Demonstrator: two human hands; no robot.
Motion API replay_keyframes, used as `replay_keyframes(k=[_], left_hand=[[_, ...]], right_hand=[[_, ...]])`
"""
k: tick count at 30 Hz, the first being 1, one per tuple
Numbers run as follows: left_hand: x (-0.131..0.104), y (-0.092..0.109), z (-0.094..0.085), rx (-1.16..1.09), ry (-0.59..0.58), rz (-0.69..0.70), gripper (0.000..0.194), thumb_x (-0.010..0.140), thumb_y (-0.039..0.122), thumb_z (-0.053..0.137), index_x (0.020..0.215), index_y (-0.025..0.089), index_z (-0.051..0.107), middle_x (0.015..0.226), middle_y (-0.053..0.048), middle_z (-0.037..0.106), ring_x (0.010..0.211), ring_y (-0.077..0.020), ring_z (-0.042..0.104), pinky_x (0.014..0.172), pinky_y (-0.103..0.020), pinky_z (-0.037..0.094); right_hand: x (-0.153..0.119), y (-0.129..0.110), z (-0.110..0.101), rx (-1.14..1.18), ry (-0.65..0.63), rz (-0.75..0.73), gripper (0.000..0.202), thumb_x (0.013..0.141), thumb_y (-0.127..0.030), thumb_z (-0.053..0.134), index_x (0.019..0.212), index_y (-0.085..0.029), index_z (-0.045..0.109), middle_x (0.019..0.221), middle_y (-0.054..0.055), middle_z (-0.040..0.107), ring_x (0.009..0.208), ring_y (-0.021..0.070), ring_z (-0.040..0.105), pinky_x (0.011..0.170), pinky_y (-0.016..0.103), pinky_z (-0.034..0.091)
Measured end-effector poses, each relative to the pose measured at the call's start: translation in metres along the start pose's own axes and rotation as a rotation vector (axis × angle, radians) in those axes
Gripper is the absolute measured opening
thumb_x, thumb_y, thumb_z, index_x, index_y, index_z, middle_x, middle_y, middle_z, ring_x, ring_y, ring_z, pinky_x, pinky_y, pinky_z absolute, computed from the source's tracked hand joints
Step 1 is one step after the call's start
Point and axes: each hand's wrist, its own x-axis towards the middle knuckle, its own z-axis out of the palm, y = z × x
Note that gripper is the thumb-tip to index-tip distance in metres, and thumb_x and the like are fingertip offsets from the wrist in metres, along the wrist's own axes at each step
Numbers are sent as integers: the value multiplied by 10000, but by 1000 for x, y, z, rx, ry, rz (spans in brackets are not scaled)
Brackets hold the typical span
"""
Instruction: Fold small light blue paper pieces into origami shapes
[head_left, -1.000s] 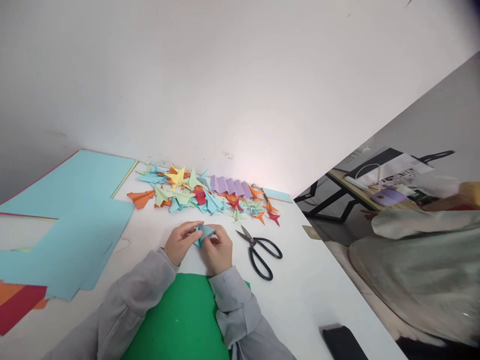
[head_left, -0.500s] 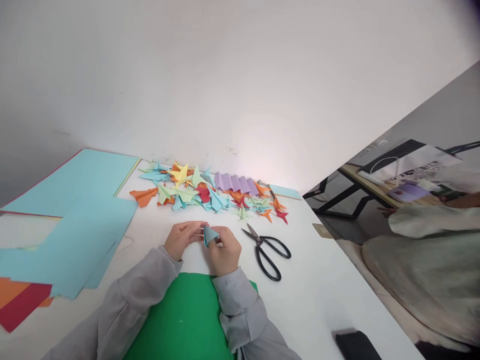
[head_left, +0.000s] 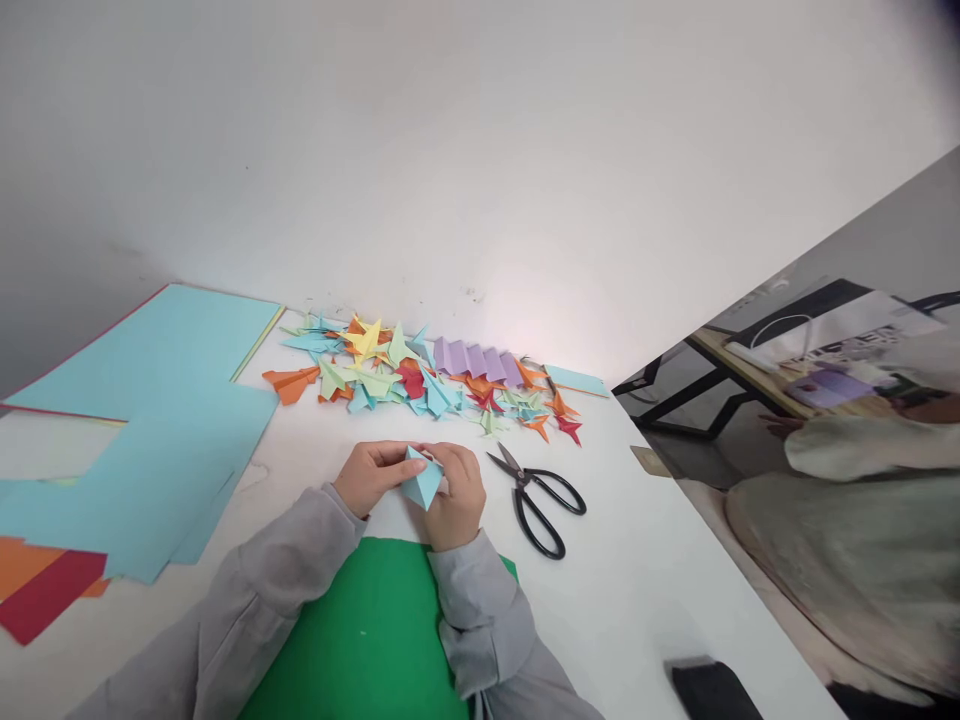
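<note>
Between my two hands is a small folded piece of light blue paper, a pointed diamond shape facing me. My left hand pinches its upper left side, with the thumb lying across the front. On the other side my right hand grips the paper's right edge, its fingers partly behind the sheet. Black-handled scissors lie spread apart on the table, just right of my right hand. Below my wrists is a green sheet, partly covered by my grey sleeves.
Along the wall lies a heap of colourful folded paper pieces with a purple pleated strip. Large light blue sheets and red paper cover the left side. A black object lies front right; another person's sleeve shows beyond the table edge.
The blue paper has turned so that a wider diamond face shows. My left thumb has come onto its front, and my left hand has moved closer to my right.
</note>
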Motion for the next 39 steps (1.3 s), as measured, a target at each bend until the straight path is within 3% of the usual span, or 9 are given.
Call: replay_keyframes(k=[8,14,26,31,39], left_hand=[[1,-5,-5,17,2,22,366,542,272,750,866,113,692,736,-63,697,742,-200,625,735,-324,483],[2,-9,-8,26,-10,57,303,569,262,736,843,137,701,730,-46,698,711,-184,625,687,-296,490],[2,-4,-7,-5,-31,48,254,550,250,746,780,148,708,737,-39,700,705,-171,626,676,-277,493],[1,-3,-6,41,-23,21,281,556,286,741,787,129,708,698,-43,690,620,-150,605,604,-258,480],[3,0,-4,-149,34,-24,272,526,288,759,730,115,707,590,-29,659,557,-130,579,561,-256,476]], right_hand=[[-1,5,3,157,-98,231,198,731,-216,550,926,-186,531,849,56,551,719,163,548,569,282,451],[3,2,3,256,-102,240,81,711,-207,588,786,-181,599,743,32,588,687,157,561,563,266,430],[2,3,4,365,-68,365,81,668,-222,638,743,-196,654,678,18,619,629,146,557,530,253,417],[2,5,3,335,-92,369,48,664,-208,622,701,-182,636,642,14,602,590,142,551,513,252,417],[0,4,3,416,-149,394,146,743,-225,545,851,-189,636,761,43,631,649,149,567,523,251,434]])
